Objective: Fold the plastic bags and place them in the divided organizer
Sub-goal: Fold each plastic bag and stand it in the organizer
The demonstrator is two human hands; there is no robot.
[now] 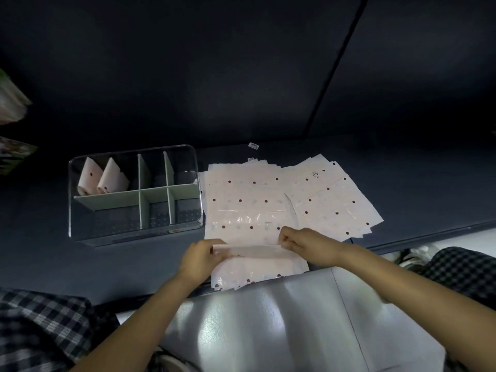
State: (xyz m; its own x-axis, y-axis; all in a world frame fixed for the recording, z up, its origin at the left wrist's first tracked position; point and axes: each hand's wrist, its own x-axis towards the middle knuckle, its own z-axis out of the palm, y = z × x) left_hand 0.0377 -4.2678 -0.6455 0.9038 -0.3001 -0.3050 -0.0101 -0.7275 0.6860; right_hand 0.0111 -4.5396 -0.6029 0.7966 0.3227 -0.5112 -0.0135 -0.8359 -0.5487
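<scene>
at the bench's near edge, left hand (pixel 200 255) and right hand (pixel 300 241) each pinch an end of the bag (pixel 252 251); its fold runs left-right. organizer (pixel 107 234) lies far-left, nearer the left hand.

We see a dim, dark scene; light glares off the grey panel (pixel 268 318) just below our pinching hands, edges bow with wide-angle distortion, and the far-left clutter is blurred.
</scene>
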